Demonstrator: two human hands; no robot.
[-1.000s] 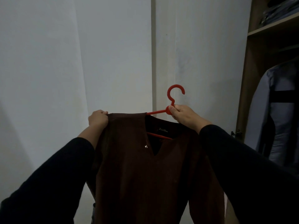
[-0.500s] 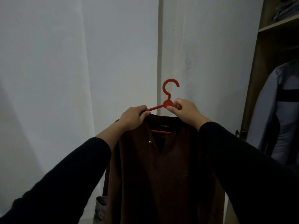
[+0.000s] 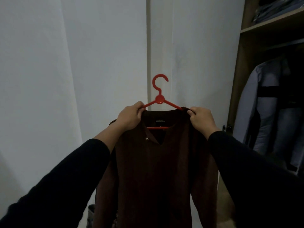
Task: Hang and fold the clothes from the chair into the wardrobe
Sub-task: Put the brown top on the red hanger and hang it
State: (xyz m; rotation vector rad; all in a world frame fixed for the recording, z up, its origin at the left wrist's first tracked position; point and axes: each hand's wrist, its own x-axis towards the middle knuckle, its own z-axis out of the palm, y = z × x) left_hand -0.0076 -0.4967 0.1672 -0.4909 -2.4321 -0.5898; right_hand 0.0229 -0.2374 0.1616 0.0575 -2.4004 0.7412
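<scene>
**Now both hands hold a brown top on a red hanger before the wardrobe**

Farthest left stands a pale wall (image 3: 32, 79), and a black sleeve (image 3: 62, 183) rises from the lower left corner toward the middle. At its end the left hand (image 3: 130, 117) has its fingers (image 3: 139, 106) curled round the left shoulder of the brown top (image 3: 156, 170), pinching the cloth together with the left arm of the red hanger (image 3: 159, 99).

The top hangs straight down from the hanger, in the middle of the view, held up in the air in front of a white door panel (image 3: 189, 55). Its V-shaped neck faces the person, with a small label inside the collar and the hanger's lower bar showing through the opening. The hook points upward, free of any rail.

Just right of the collar, the right hand (image 3: 202, 119) grips the other shoulder of the top, its fingers (image 3: 191, 111) closed over the cloth where the hanger's right arm goes under it.

Further right is the open wardrobe (image 3: 236, 79), well apart from the top. A light blue shirt (image 3: 263, 104) hangs inside it, and folded clothes (image 3: 271, 9) lie on the shelf above.
</scene>
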